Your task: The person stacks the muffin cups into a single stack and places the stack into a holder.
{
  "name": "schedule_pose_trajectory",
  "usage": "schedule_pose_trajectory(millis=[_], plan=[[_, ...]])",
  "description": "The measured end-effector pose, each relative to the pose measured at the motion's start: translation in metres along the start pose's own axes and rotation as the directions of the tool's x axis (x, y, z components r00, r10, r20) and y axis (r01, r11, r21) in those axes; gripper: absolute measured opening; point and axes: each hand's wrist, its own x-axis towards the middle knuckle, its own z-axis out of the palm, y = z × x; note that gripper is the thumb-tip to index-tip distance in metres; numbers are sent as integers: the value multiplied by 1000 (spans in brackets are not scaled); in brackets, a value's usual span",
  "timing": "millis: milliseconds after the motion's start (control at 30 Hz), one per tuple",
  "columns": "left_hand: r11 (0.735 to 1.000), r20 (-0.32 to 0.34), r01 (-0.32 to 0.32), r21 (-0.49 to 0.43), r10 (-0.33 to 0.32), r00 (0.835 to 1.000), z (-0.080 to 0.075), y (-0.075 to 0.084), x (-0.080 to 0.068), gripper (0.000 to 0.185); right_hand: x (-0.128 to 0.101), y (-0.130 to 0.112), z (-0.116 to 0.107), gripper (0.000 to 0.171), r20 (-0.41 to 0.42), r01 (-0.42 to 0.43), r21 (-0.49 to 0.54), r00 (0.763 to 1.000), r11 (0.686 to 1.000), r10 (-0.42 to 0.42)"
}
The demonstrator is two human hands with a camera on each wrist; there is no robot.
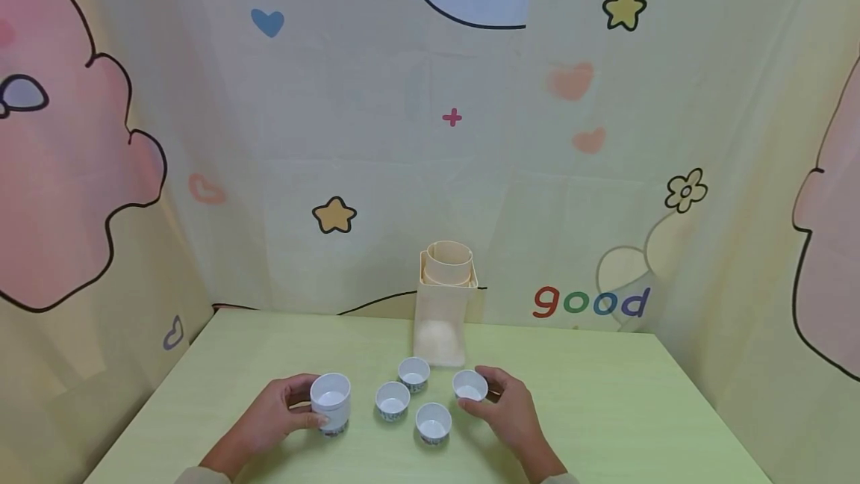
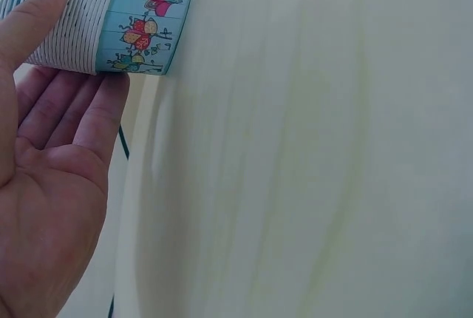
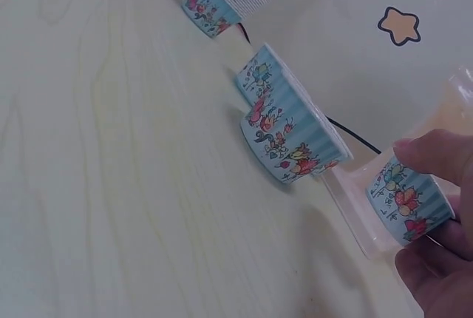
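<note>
My left hand (image 1: 274, 415) grips a stack of nested paper cups (image 1: 332, 414), thumb on the near side. In the left wrist view the stack (image 2: 63, 26) shows many white rims and a light-blue lowest cup with flower prints. My right hand (image 1: 513, 411) holds a single paper cup (image 1: 469, 386) between thumb and fingers; the same blue pattern shows on that cup (image 3: 406, 198) in the right wrist view. Between the hands, a back cup (image 1: 413, 374), a left cup (image 1: 393, 401) and a front cup (image 1: 433, 423) stand upright, mouths up.
Behind the cups stands a cream-coloured holder (image 1: 440, 320) with a round tube (image 1: 449, 263) in its top, near the back edge of the pale green table (image 1: 605, 409). A printed cloth (image 1: 390, 133) hangs behind and at both sides.
</note>
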Motion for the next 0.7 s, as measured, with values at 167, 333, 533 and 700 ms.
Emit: schedule_pose_trajectory(millis=[167, 333, 533, 700], plan=[[1000, -2, 3, -12, -3, 1000, 0, 0, 0, 67, -3, -8, -1, 62, -2, -13, 36, 1000, 999, 13], [1000, 2, -3, -15, 3, 1000, 0, 0, -1, 66, -7, -16, -1, 63, 8, -25, 45, 1000, 999, 25], [1000, 1, -1, -5, 1, 1000, 0, 1, -1, 65, -12, -23, 0, 63, 35, -10, 92, 999, 996, 7], [1000, -2, 8, 1, -8, 1000, 0, 1, 0, 65, -15, -28, 2, 62, 43, 4, 131, 999, 991, -10]])
